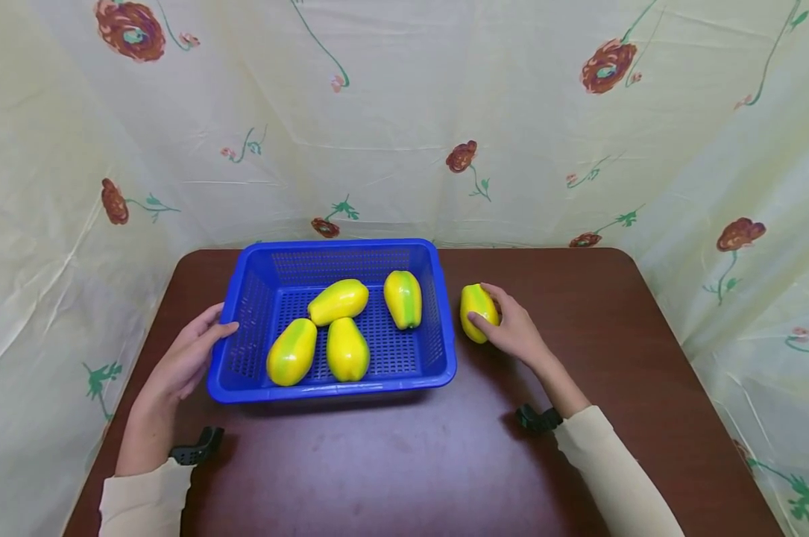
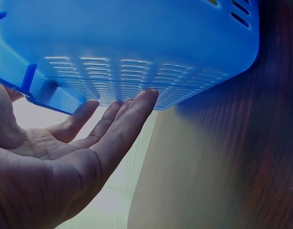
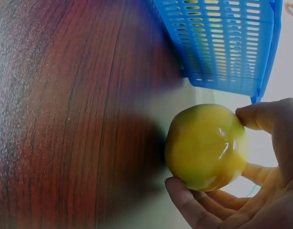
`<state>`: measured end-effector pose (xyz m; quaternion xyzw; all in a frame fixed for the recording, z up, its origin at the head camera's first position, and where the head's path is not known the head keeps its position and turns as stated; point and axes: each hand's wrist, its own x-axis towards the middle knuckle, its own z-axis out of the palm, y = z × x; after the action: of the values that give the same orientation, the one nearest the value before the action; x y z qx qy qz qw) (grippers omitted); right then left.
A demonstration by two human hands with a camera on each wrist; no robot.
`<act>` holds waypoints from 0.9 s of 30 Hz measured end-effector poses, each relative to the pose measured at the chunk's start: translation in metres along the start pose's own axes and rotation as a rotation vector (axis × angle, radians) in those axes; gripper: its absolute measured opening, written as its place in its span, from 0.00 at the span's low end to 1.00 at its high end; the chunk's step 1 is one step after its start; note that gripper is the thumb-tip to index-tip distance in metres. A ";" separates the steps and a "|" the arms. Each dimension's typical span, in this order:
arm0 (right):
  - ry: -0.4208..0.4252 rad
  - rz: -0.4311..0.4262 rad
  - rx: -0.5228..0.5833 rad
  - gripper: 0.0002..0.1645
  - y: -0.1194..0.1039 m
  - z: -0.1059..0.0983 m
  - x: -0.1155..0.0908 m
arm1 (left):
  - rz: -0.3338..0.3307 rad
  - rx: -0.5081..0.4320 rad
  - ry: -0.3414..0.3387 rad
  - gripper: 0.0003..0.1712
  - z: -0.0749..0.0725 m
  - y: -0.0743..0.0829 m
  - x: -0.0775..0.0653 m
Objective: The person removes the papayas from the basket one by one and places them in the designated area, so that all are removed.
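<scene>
A blue plastic basket point(image 1: 330, 389) stands on the table, with several yellow-green papayas inside, among them one papaya point(image 1: 403, 300) near its right wall. My left hand point(image 1: 192, 350) grips the basket's left side, thumb over the rim and fingers against the outer wall. In the left wrist view, the fingertips touch the slotted wall point(image 2: 132, 62). Right of the basket, my right hand point(image 1: 511, 324) holds another papaya point(image 1: 474, 309) between thumb and fingers. The right wrist view shows this papaya point(image 3: 203, 148) end-on, apart from the basket; whether it touches the table is unclear.
The dark brown wooden table point(image 1: 350, 462) extends in front of the basket and to the right. A pale curtain point(image 1: 391, 149) with printed flowers hangs behind and on both sides. Each wrist wears a black strap point(image 1: 537, 419).
</scene>
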<state>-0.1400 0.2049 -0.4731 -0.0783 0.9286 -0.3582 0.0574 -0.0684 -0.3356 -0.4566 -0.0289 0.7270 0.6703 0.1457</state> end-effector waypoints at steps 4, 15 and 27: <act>-0.030 0.030 -0.015 0.43 -0.003 -0.003 0.000 | -0.007 0.024 0.013 0.35 0.000 0.001 0.000; -0.070 0.085 -0.005 0.46 -0.001 -0.003 0.000 | -0.007 0.053 0.019 0.36 0.001 0.000 -0.001; -0.072 0.073 0.017 0.48 -0.003 0.000 -0.002 | -0.017 0.041 0.024 0.36 -0.001 -0.001 0.000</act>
<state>-0.1373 0.2033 -0.4712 -0.0567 0.9250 -0.3609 0.1043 -0.0678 -0.3368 -0.4576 -0.0400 0.7420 0.6537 0.1433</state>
